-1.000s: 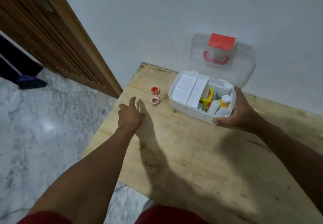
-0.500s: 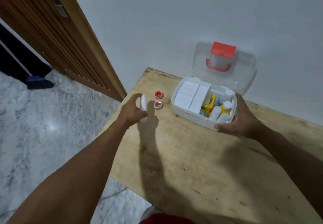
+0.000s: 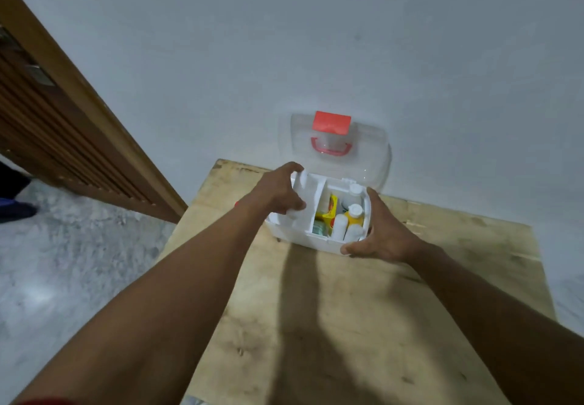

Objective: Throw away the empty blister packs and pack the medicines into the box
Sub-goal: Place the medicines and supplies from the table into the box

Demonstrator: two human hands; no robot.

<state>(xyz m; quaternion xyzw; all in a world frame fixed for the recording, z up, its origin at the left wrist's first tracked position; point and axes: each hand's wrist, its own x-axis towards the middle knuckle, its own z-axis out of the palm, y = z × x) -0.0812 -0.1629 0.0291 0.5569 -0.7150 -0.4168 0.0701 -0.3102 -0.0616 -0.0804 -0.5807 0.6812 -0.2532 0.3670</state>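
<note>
A white medicine box [image 3: 301, 239] stands open on the wooden table [image 3: 363, 310], with its clear lid [image 3: 369, 164] and red latch [image 3: 331, 122] leaning back at the wall. Several white bottles [image 3: 339, 227], a yellow bottle [image 3: 354, 215] and a yellow pack [image 3: 330, 212] fill its right part. My left hand [image 3: 275, 194] grips a small white bottle [image 3: 299, 178] over the white tray in the box's left half. My right hand [image 3: 380, 235] grips the box's right end, thumb at the front corner.
A sliver of red [image 3: 236, 204] shows behind my left wrist, left of the box. A brown slatted door [image 3: 63, 126] stands at the left over a marble floor [image 3: 63, 278]. The table's left edge lies close below my left forearm.
My left hand picked the white bottle up from the table and carried it right, over the box. The right hand stays on the box. The view has tilted up.
</note>
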